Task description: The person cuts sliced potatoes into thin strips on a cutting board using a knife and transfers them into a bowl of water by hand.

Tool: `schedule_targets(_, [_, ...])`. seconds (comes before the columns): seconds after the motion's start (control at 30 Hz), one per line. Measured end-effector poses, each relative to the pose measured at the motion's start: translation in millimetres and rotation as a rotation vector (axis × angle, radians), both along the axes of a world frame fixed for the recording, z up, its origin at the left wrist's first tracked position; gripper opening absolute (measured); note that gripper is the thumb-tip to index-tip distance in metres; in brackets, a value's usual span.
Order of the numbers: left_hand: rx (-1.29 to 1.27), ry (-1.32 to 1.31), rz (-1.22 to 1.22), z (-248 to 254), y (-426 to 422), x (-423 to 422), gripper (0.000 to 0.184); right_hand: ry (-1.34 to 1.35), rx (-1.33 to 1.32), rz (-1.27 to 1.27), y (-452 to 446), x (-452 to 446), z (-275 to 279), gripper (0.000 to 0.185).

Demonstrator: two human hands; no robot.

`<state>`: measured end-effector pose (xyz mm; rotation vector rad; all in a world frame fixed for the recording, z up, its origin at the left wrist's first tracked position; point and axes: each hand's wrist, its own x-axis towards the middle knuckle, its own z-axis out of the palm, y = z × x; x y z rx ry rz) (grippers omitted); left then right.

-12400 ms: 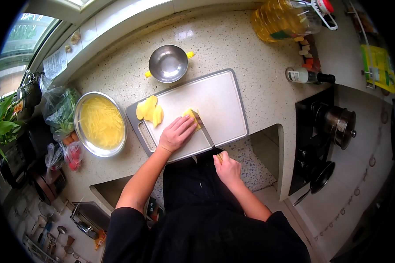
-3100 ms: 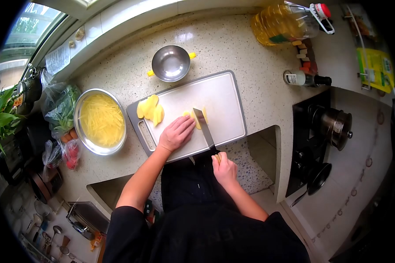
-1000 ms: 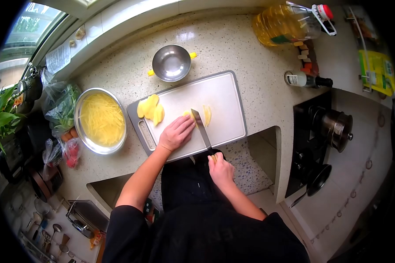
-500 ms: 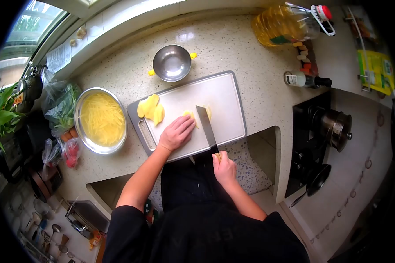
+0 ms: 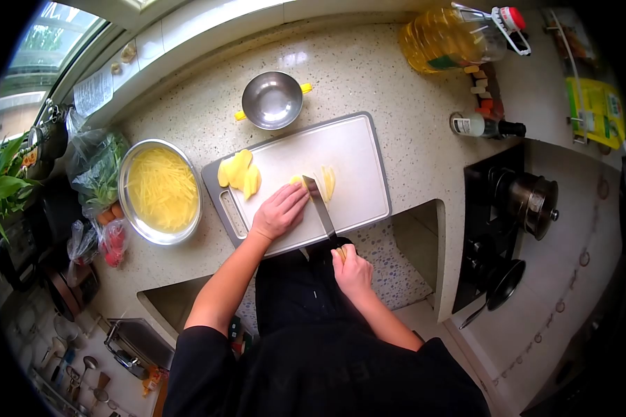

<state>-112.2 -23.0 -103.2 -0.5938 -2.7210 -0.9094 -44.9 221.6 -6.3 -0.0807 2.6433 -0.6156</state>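
Note:
On the white cutting board (image 5: 358, 149) with a grey rim, my left hand (image 5: 281, 211) lies with its fingers together, pressing down a pale yellow potato piece (image 5: 296, 180) that shows at the fingertips. My right hand (image 5: 353, 270) grips the wooden handle of a kitchen knife (image 5: 320, 210). Its broad blade stands right beside the left fingers, over the edge of that piece. A few cut potato strips (image 5: 328, 183) lie right of the blade. Several potato slices (image 5: 239, 174) overlap at the board's left end.
A metal basin (image 5: 123, 198) full of potato strips stands left of the board. Behind it is a small steel bowl (image 5: 273, 101) with yellow handles. An oil jug (image 5: 452, 40) and a dark-necked bottle (image 5: 485, 126) stand at back right, near a stove (image 5: 476, 208). Bagged greens (image 5: 99, 170) lie far left.
The knife and my right hand have shifted slightly left, bringing the blade against the left fingers. Strips the blade partly covered now lie in view to its right.

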Motion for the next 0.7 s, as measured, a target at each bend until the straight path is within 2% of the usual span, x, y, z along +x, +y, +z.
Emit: schedule_targets(0.7, [0.014, -0.007, -0.003, 2, -2, 1, 0.044, 0.034, 0.075, -0.060, 0, 2, -13, 0.033])
